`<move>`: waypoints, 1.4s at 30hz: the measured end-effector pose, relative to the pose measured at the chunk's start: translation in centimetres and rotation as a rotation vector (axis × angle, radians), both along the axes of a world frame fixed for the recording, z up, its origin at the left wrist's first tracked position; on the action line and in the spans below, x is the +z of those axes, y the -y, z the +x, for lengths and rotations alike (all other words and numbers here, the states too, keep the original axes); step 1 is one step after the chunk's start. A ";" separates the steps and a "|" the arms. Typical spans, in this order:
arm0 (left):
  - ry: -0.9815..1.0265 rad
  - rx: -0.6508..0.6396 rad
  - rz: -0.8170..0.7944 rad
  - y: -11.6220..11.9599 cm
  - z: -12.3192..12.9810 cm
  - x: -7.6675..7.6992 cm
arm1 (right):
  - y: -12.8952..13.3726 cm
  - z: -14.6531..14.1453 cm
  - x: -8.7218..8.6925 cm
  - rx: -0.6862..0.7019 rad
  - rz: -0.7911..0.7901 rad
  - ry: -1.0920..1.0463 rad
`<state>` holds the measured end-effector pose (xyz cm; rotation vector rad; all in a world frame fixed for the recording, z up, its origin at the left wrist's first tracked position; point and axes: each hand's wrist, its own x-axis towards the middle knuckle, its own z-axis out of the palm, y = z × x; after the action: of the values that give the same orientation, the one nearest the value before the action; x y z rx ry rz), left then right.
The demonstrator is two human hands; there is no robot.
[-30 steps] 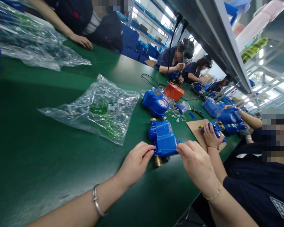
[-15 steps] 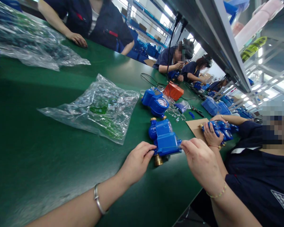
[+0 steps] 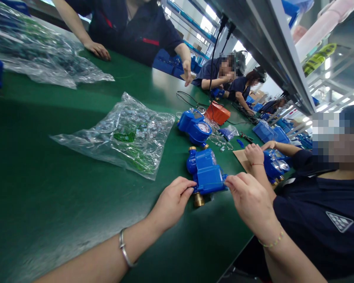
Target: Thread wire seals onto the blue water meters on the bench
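A blue water meter [image 3: 209,173] with brass threaded ends lies on the green table in front of me. My left hand [image 3: 175,198] is closed in a pinch at its left side, by the lower brass end. On the right side, the thumb and fingers of my right hand [image 3: 247,196] pinch close to a small blue projection. A thin wire [image 3: 211,183] seems to run across the meter's face between both pinches; its ends are hidden in my fingers. Just beyond lies a second blue water meter [image 3: 194,126] with a round dial.
A clear plastic bag [image 3: 129,137] of small green and clear parts lies left of the meters, a larger bag [image 3: 44,51] behind it. An orange box [image 3: 217,113], cables and pliers [image 3: 246,137] lie farther back. A co-worker handles blue meters [image 3: 275,165] at right; another person stands opposite.
My hands and the meter stay nearly still. The co-worker at right has leaned in and moved a hand over the meters. The person opposite has brought one arm forward over the table edge.
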<state>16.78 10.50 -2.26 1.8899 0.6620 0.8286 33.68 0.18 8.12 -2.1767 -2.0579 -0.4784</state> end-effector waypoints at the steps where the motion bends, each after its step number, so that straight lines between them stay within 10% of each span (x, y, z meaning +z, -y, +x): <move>1: -0.001 0.001 -0.003 0.0 0.0 0.0 | 0.1 0.1 0.0 0.002 0.003 0.000; 24: -0.141 -0.016 0.102 0.3 0.3 0.2 | -0.7 -2.9 -2.2 0.066 -0.080 -0.024; 36: -0.714 -0.080 0.468 -2.7 -5.9 7.6 | 3.0 -1.9 -4.0 0.012 -0.008 -0.621; 42: -0.384 -0.411 0.339 -1.4 -5.7 10.4 | 3.9 -2.4 -5.8 -0.036 0.171 -0.998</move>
<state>11.11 11.89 8.15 2.4182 0.3444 0.3265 31.28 -3.75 2.32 -1.7715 -1.3527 0.3706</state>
